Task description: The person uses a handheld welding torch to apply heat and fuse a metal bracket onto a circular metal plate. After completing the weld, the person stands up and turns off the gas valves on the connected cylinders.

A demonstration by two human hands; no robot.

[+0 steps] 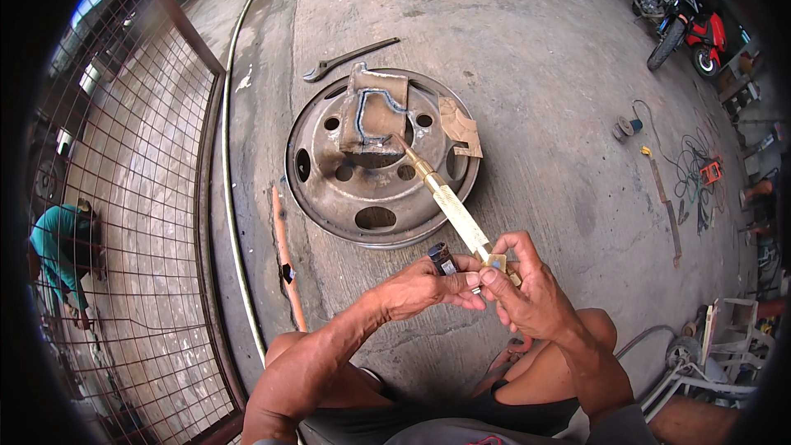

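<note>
My right hand (pixel 531 288) is closed around the rear end of a brass gas torch (pixel 463 218). The torch slants up and left, and its tip meets the lower edge of a rusty metal plate (pixel 384 121) in the picture. Closed on a small black lighter (pixel 443 259), my left hand (pixel 416 287) sits right beside the torch's valve end, its fingertips close to my right thumb. A dark, bluish cut line runs across the plate. Under the plate lies a round steel wheel rim (pixel 329 216), with a cut cardboard piece (pixel 460 127) on its right side.
An adjustable wrench (pixel 350 59) lies beyond the rim. A wire mesh fence (pixel 152 198) and a pale hose (pixel 227 156) run along the left; a person (pixel 62 251) bends down behind it. Cables (pixel 695 173), motorcycles (pixel 684 25) and a white metal frame (pixel 717 363) are at right.
</note>
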